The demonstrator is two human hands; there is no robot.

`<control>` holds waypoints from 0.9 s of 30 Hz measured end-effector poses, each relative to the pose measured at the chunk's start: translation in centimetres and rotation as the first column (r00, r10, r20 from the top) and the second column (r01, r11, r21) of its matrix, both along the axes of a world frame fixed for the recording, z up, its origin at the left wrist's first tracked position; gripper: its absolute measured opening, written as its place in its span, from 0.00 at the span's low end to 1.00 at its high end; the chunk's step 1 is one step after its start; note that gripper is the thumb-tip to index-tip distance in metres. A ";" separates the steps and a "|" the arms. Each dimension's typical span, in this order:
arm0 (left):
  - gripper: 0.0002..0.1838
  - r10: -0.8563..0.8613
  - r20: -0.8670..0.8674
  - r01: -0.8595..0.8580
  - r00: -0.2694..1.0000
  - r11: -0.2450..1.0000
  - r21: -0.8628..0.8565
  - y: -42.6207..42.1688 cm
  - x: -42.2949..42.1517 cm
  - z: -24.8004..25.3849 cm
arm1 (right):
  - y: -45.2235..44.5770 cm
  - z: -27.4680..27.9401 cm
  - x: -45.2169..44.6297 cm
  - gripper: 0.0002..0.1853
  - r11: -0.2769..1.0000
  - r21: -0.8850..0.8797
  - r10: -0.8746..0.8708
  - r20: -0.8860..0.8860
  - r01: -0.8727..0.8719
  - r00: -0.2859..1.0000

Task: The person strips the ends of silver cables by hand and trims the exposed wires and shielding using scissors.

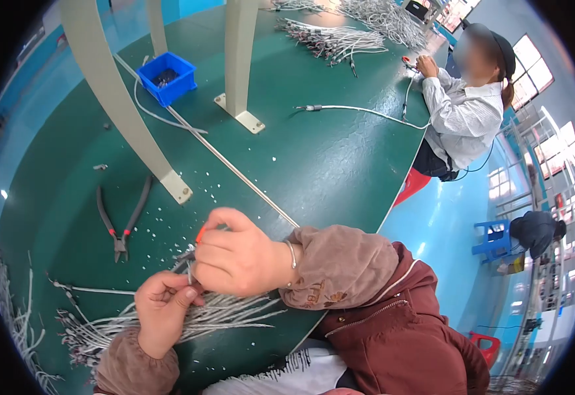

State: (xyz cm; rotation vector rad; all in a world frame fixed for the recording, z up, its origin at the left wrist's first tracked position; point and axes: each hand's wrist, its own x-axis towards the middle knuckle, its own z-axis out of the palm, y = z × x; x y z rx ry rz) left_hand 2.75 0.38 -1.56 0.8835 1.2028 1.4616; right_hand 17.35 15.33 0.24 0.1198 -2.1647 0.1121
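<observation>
Brown sleeves (343,263) meet a maroon jacket (392,342) with white piping (392,283).

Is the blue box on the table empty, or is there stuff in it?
Not empty: small dark pieces show inside the blue box. I can't tell what they are.

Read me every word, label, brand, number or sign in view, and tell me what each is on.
No text reads clearly anywhere in this view.
Right sleeve: stitched marks near the cuff may be letters, but are too small and blurred to read.
Blue bin: no legible marking shows.
Pliers: no legible marking shows.
Cable bundle: any print is too small to make out.
</observation>
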 end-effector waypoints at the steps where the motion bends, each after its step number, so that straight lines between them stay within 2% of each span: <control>1: 0.07 -0.012 0.004 0.012 1.000 1.000 0.014 0.0 0.0 0.1 | 0.0 0.0 0.1 0.08 1.000 0.020 -0.003 -0.015 0.004 1.000; 9: 0.06 -0.064 0.001 0.064 0.998 0.998 -0.024 0.1 -0.1 0.1 | -0.6 0.0 0.5 0.09 0.998 0.057 0.017 0.020 -0.018 1.000; 15: 0.05 -0.071 -0.076 0.069 0.995 0.997 -0.021 0.3 -0.2 0.4 | -0.6 -0.1 0.3 0.10 0.993 0.115 -0.012 0.031 0.008 0.999; 19: 0.06 -0.059 -0.041 0.057 0.997 0.997 -0.052 0.1 0.0 0.4 | -0.7 -0.3 0.4 0.06 0.994 0.107 -0.009 0.035 0.005 0.999; 21: 0.06 -0.064 -0.015 0.063 0.998 0.996 -0.055 0.3 0.0 0.7 | -0.7 -0.2 0.4 0.08 0.994 0.111 -0.017 0.025 0.014 1.000; 24: 0.06 -0.047 -0.080 0.045 0.996 0.999 -0.029 0.3 0.4 0.5 | -0.7 -0.1 0.6 0.08 0.991 0.131 -0.038 0.041 0.033 0.998; 27: 0.04 0.013 -0.262 -0.025 0.965 0.999 -0.042 0.2 0.5 0.3 | -0.6 -0.1 0.4 0.07 0.991 0.130 -0.041 0.049 0.034 0.998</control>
